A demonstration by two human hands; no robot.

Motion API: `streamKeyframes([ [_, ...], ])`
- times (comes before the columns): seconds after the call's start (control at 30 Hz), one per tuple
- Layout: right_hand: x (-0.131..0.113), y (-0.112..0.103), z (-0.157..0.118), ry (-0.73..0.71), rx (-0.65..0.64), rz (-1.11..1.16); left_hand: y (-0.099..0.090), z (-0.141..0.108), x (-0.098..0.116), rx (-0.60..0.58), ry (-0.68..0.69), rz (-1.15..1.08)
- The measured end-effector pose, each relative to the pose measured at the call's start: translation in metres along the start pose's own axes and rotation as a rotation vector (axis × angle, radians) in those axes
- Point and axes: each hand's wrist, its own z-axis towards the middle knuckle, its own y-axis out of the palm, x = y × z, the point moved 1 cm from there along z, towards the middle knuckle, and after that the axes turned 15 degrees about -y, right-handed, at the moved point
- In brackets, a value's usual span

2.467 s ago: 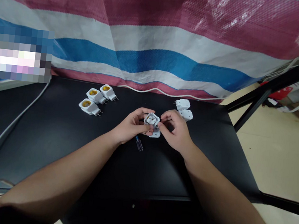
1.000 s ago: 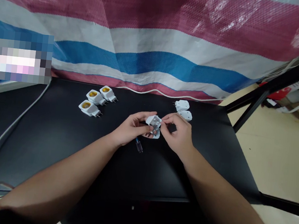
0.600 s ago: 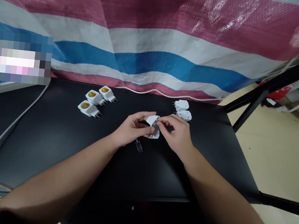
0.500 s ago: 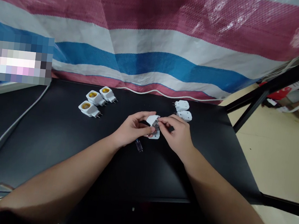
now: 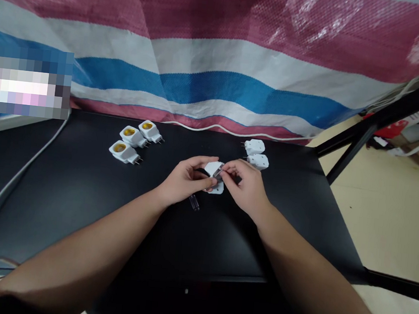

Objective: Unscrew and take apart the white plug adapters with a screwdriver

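Observation:
Fingers and thumb of my left hand [image 5: 183, 182] are closed around a white plastic plug housing [image 5: 214, 168], held tilted above the black table. My right hand [image 5: 246, 183] pinches at the housing's right side, where a small metallic piece seems to show between the fingertips; its kind is too small to make out. Just below the fingers lies a white plate with holes [image 5: 216, 188], partly covered by my left thumb. A screwdriver with a dark, clear handle [image 5: 194, 203] rests on the table beside my left wrist, its shaft mostly hidden under the hand.
Several white lamp sockets with plug pins [image 5: 123, 151] stand at the left on the black table [image 5: 78, 193]. Two white pieces with holes and pins [image 5: 257, 161] lie behind my right hand. A white cable [image 5: 218, 128] runs along the striped sheet [image 5: 209, 87] at the back.
Both hands keep nearly the same pose at the white housing. The right fingertips have shifted very slightly; the view has moved a little.

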Motion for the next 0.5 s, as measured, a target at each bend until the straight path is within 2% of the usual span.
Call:
streamKeyframes([
  [0.5, 0.0015, 0.0008, -0.0007, 0.041, -0.039, 0.031, 0.0022, -0.0010, 0.0018, 0.029, -0.052, -0.052],
])
